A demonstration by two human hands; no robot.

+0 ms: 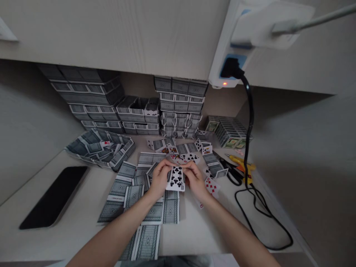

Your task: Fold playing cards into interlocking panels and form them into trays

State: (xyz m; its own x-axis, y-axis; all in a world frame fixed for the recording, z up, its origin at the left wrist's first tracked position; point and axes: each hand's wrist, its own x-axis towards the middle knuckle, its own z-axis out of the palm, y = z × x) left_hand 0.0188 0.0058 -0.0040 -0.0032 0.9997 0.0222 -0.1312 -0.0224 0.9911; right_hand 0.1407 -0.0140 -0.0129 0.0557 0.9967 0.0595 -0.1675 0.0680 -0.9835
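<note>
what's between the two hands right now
The head view shows a ten of clubs card there, held between the left hand and the right hand.

Club 10 (176,178) in left hand (160,178) and right hand (195,178)

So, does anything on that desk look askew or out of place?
The red diamond card lies skewed beside the right hand, unlike the orderly card stacks behind. The black cord also looks untidy, sprawling in loops at the right.
</note>
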